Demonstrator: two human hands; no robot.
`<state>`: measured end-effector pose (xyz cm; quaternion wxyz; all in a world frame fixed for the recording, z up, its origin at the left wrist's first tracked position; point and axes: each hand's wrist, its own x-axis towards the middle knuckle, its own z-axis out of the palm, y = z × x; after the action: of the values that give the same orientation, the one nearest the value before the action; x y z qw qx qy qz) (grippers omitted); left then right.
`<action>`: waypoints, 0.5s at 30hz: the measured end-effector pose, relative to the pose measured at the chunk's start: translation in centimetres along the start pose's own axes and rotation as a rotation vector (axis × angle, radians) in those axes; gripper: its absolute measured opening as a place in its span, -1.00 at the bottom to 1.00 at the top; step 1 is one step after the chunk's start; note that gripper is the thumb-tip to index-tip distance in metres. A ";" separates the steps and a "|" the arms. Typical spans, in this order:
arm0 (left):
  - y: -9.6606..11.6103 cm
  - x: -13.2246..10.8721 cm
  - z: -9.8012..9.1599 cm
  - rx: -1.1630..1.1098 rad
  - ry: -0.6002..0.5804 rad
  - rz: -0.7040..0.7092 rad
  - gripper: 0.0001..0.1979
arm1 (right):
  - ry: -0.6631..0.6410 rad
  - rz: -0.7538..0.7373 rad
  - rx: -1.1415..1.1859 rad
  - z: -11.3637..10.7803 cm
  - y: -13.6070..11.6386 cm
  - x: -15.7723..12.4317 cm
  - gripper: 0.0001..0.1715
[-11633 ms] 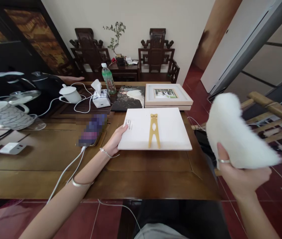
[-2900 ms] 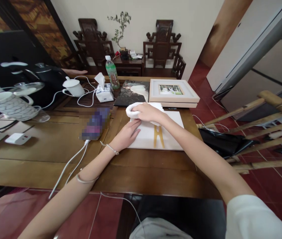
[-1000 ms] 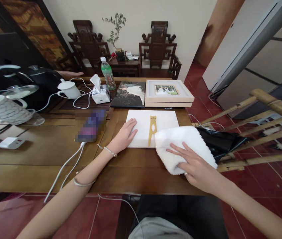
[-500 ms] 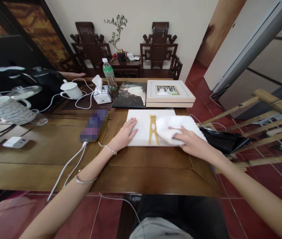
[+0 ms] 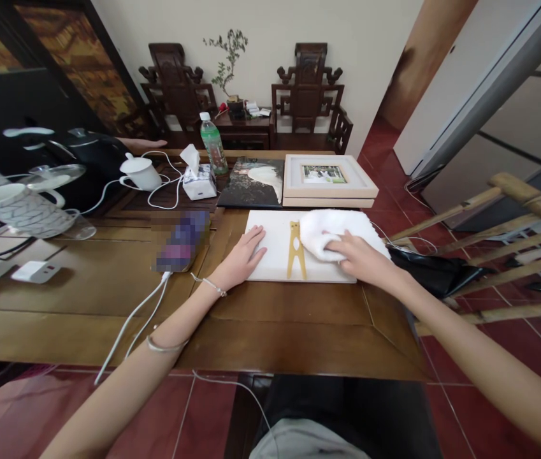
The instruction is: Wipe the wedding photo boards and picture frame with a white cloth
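Note:
My left hand (image 5: 242,256) lies flat, fingers stretched out, on the left edge of a white board (image 5: 270,252) on the wooden table. My right hand (image 5: 357,255) grips a fluffy white cloth (image 5: 332,229) that covers the right part of the board; some of its fingers are hidden in the folds. Between the hands, a flat yellow piece (image 5: 295,248) with an animal-like head and two long legs is on the board. The cloth's left edge is right beside that piece.
Behind the board are a framed picture (image 5: 327,191) and a dark picture panel (image 5: 241,185). A phone (image 5: 181,245) on a white cable, a tissue box (image 5: 199,183), a bottle (image 5: 213,146), a lidded cup (image 5: 140,172) and a patterned mug (image 5: 21,210) stand leftward. A bamboo chair (image 5: 528,197) is at right.
My right hand has moved the cloth slightly up and away from me across the board. The left hand stays in place. The whole view has shifted a little.

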<state>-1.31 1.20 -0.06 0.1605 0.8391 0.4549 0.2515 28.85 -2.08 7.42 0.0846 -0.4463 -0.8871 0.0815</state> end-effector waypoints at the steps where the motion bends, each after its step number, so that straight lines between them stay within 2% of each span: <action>1: 0.0 0.0 0.0 -0.001 0.000 0.000 -0.46 | -0.015 -0.011 0.008 0.1 -0.9 -1.2 -0.33; 5: 0.0 0.0 -0.2 0.002 -0.020 -0.008 -0.44 | -0.130 -0.026 0.061 -0.3 -4.4 -5.5 -0.28; 8: 0.0 0.0 -0.3 0.001 -0.029 -0.010 -0.44 | -0.203 -0.039 0.092 -1.1 -5.9 -7.4 -0.33; 11: 0.1 0.0 -0.4 0.000 -0.036 -0.010 -0.43 | -0.228 -0.049 0.105 -1.8 -6.0 -7.4 -0.32; 15: 0.1 0.0 -0.3 0.003 -0.037 -0.016 -0.43 | -0.149 -0.053 0.096 -1.7 -3.9 -4.8 -0.29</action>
<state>-1.43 1.14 0.28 0.1696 0.8403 0.4587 0.2341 29.02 -8.17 9.57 0.0416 -0.4108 -0.8976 0.1545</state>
